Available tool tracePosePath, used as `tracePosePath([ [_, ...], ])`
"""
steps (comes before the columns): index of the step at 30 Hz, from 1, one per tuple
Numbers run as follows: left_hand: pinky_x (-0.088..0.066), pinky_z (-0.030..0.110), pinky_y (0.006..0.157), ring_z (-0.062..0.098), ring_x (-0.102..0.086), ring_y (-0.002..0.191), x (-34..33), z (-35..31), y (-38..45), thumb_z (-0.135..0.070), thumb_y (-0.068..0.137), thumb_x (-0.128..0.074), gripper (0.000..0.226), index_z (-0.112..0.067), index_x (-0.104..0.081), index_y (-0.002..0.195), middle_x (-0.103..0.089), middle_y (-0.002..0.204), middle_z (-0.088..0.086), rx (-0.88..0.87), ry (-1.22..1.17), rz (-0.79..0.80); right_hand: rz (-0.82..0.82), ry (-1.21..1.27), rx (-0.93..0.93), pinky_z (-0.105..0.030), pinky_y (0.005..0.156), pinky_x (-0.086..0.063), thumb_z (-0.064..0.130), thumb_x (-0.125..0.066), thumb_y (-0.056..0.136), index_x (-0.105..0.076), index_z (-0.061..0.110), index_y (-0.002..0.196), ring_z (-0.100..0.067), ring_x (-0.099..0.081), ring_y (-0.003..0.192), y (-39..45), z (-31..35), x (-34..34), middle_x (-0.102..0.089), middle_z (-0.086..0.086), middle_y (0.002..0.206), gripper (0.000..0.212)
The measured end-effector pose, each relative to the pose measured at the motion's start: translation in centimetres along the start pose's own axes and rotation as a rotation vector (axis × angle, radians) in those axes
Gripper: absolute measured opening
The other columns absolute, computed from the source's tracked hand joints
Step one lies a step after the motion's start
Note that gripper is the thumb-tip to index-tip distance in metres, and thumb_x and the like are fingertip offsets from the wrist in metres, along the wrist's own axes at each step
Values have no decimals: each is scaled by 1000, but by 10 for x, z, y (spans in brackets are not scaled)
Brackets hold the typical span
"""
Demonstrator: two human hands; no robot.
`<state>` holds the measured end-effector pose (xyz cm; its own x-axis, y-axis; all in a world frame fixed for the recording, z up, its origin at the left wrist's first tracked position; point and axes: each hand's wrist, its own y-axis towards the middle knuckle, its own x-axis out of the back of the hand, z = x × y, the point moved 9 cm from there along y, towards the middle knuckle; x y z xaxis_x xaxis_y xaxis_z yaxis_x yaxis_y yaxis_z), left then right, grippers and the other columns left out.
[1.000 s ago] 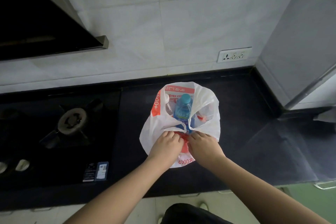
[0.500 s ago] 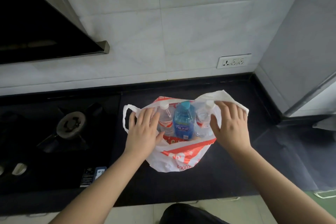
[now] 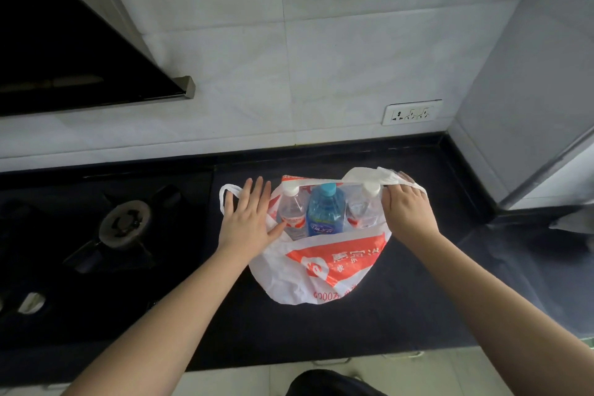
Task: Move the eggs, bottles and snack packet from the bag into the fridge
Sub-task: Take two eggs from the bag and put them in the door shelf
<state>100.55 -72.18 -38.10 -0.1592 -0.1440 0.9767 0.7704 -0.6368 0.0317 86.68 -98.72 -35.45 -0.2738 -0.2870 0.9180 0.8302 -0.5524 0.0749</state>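
A white and orange plastic bag (image 3: 324,270) lies on the black counter with its mouth spread wide. Inside stand a blue bottle (image 3: 325,212) in the middle and a clear bottle with a red label on each side, one on the left (image 3: 292,212) and one on the right (image 3: 364,207). My left hand (image 3: 249,222) lies flat with straight fingers on the bag's left side, thumb by the left clear bottle. My right hand (image 3: 406,212) grips the bag's right rim and handle. No eggs or snack packet show.
A gas hob (image 3: 123,223) with a burner takes up the counter's left part. A black range hood (image 3: 64,51) hangs at upper left. A wall socket (image 3: 411,112) sits behind the bag. A grey fridge side (image 3: 530,90) rises at the right.
A second ago both hands were together at the bag's knotted handles. They have since moved apart and pulled the bag's mouth wide, exposing the three bottles. My right hand's fingers have curled on the rim.
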Motion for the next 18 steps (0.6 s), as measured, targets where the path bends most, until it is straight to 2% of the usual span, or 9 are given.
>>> tracePosePath([
  [2,-2,52,119,27,0,151,-7,0,4,-72,91,-13,85,-18,-3,156,-7,164,6,0,-9,6,31,-4,-13,-43,101,-42,29,-21,96,-65,9,95,-34,-55,115,7,1,-5,-67,-15,111,48],
  [5,-1,50,119,27,-4,151,-11,0,13,-71,92,-16,84,-17,-9,156,-13,163,7,3,-38,-6,32,51,-58,-31,80,-40,20,-30,98,-57,16,78,-27,-58,91,22,-1,-7,-61,-5,86,34],
  [9,1,49,119,27,-2,151,-15,4,23,-70,91,-23,85,-17,-10,155,-13,163,7,-7,-39,27,136,104,-43,-29,64,-39,20,-34,100,-65,11,85,-24,-59,79,35,0,-11,-64,-8,87,35],
  [12,-3,50,120,28,-6,151,-12,5,24,-66,91,-22,81,-17,-15,155,-19,162,8,-28,-47,30,137,169,-16,-32,62,-41,27,-35,100,-65,10,84,-23,-58,77,35,-2,-11,-64,-4,84,38],
  [18,-12,50,118,31,-22,147,-5,11,25,-49,99,-31,61,-18,-30,151,-37,154,11,-46,-88,-84,114,292,-43,-35,55,-39,25,-38,100,-62,8,74,-22,-52,64,38,-7,-7,-59,-6,69,39],
])
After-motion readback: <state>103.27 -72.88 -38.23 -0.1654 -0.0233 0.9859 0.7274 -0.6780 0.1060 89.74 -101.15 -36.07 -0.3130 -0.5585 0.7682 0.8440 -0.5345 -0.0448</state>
